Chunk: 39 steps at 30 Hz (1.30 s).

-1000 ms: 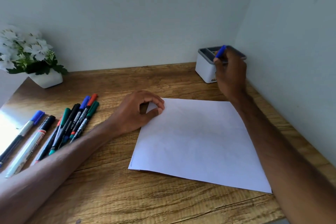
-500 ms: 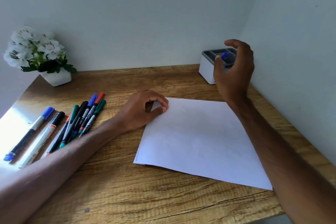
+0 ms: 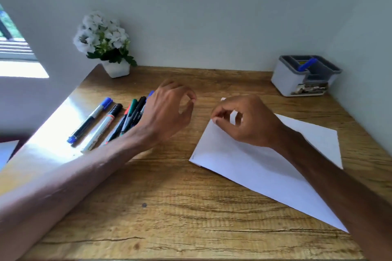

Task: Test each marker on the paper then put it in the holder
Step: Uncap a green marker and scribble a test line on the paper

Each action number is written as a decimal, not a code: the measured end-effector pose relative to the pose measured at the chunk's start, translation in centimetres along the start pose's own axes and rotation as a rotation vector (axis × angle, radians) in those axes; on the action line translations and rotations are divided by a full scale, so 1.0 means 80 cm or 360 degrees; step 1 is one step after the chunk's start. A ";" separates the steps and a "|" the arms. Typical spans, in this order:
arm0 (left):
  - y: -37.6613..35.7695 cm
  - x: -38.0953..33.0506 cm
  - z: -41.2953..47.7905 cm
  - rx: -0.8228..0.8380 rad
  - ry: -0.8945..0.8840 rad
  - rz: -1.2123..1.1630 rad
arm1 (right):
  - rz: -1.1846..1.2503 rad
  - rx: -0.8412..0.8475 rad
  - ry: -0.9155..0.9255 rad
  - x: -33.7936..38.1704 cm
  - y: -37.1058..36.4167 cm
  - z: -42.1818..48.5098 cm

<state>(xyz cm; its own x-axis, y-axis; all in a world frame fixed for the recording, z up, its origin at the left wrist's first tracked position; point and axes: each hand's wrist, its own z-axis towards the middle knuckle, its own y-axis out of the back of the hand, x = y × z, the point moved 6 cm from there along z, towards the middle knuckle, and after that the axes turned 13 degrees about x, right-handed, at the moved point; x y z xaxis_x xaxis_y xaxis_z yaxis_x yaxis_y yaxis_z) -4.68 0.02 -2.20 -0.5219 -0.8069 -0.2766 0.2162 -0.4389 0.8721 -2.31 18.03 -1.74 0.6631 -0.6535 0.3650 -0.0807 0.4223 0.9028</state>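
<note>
A white sheet of paper [image 3: 254,167] lies on the wooden desk [image 3: 169,207], right of centre. My right hand [image 3: 248,121] rests on its far left corner, thumb and forefinger pinching the edge. My left hand [image 3: 167,110] hovers over the right side of a row of markers, fingers loosely curled, holding nothing. The row has a blue-capped marker [image 3: 91,118], a white marker with a black cap [image 3: 101,127] and a bunch of thin pens [image 3: 131,116], partly hidden by my left wrist. The white and grey holder [image 3: 294,80] stands at the far right corner with one blue marker [image 3: 306,64] in it.
A white pot of white flowers [image 3: 106,44] stands at the desk's far left corner. Walls close in behind and on the right. Bright sunlight falls on the desk's left edge.
My right hand let go of the blue marker in the holder and came back to the paper's corner. My left hand left the paper and moved left over the markers. The view swung left.
</note>
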 end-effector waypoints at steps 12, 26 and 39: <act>0.035 0.052 -0.033 0.0086 0.0364 0.0410 | -0.0184 0.0220 0.0172 0.038 -0.046 0.010; 0.038 0.057 -0.034 0.0285 0.0540 0.0557 | -0.0140 0.0261 0.0156 0.046 -0.049 0.007; 0.022 0.031 -0.038 0.0238 0.0294 0.0393 | -0.0075 0.0037 0.0166 0.046 -0.034 0.006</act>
<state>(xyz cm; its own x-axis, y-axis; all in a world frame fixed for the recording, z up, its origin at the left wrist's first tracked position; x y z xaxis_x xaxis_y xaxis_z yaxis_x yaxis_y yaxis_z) -3.07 -3.99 -2.61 -0.3076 -0.9455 -0.1065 0.1870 -0.1698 0.9676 -0.05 14.20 -2.72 0.7404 -0.6028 0.2974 -0.0640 0.3773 0.9239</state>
